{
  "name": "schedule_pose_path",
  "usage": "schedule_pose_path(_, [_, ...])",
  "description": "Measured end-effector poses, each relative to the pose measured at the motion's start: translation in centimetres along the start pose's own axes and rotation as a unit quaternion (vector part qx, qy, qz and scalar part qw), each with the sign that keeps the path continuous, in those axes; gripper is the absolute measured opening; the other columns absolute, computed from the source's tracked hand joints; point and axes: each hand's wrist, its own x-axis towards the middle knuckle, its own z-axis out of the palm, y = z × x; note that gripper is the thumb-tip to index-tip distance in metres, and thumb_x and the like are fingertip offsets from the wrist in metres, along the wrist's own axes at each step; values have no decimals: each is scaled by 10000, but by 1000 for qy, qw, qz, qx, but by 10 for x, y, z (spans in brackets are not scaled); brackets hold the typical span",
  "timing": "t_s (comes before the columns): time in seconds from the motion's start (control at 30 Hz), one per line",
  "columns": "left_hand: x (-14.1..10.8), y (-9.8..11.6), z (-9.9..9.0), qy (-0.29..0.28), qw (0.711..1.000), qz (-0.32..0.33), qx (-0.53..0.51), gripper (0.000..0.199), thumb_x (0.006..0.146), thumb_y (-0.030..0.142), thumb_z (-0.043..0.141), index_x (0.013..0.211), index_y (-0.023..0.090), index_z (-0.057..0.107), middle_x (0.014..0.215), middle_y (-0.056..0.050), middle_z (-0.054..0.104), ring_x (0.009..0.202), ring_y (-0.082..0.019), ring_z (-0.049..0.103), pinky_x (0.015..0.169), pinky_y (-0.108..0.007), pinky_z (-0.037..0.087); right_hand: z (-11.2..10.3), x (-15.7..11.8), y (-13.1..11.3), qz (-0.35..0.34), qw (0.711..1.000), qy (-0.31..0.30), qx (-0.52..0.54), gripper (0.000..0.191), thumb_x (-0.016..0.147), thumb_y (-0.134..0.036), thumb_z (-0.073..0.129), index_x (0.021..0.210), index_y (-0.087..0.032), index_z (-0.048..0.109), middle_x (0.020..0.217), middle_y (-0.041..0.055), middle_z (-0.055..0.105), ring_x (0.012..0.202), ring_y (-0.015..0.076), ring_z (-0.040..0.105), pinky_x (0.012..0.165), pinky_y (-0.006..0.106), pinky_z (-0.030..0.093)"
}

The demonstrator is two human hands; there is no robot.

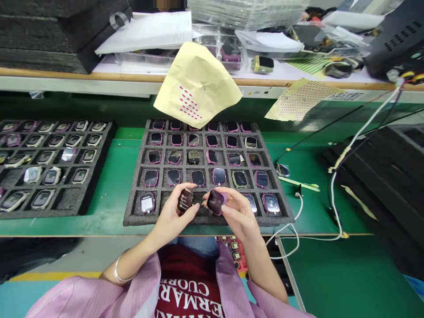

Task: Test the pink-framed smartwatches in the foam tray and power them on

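Observation:
My left hand (177,210) is closed around a smartwatch body (185,201) whose lit screen shows a list of icons and text. Close beside it, my right hand (236,210) grips a purple smartwatch body (215,202) with a dark screen, thumb and fingers on its edges. Both hands are over the front row of a grey foam tray (132,216). The tray's compartments hold several watch bodies, mostly purple-framed. At the front left, one purple watch (147,202) has a bright white screen; another purple watch (271,203) is at the front right corner.
A second foam tray (96,190) of watches lies on the left of the green bench (115,172). Yellow sticker sheets (198,79) hang from the shelf edge. White cables (334,190) and dark foam blocks (380,176) are at the right.

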Motion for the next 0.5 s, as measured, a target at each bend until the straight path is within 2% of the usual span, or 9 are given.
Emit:
schedule_pose_path(0.1, [0, -1, -1, 0, 998, 24, 55, 385, 838, 173, 576, 1206, 244, 487, 964, -8, 537, 802, -139, 556, 758, -265, 467, 0, 0, 0, 3, 1000, 3, -3, 309, 808, -232, 705, 1115, -255, 675, 1033, 68, 725, 954, 249, 690, 925, 427, 501])
schedule_pose_path(0.2, [1, -2, -2, -10, 993, 60, 101, 350, 829, 144, 560, 1165, 230, 516, 1101, -35, 578, 1042, -189, 547, 943, -319, 418, 0, 0, 0, 3, 1000, 5, -3, 308, 812, -230, 702, 1118, -260, 676, 1026, 63, 728, 941, 247, 696, 928, 430, 502])
schedule_pose_path(0.5, [-1, -4, 1, 6, 993, 63, 99, 407, 821, 176, 581, 1214, 229, 489, 1092, -41, 580, 1001, -187, 560, 843, -280, 450, 1, 0, 2, 6, 999, 20, -25, 318, 801, -267, 718, 1116, -270, 675, 1055, 67, 724, 980, 256, 684, 938, 439, 500])
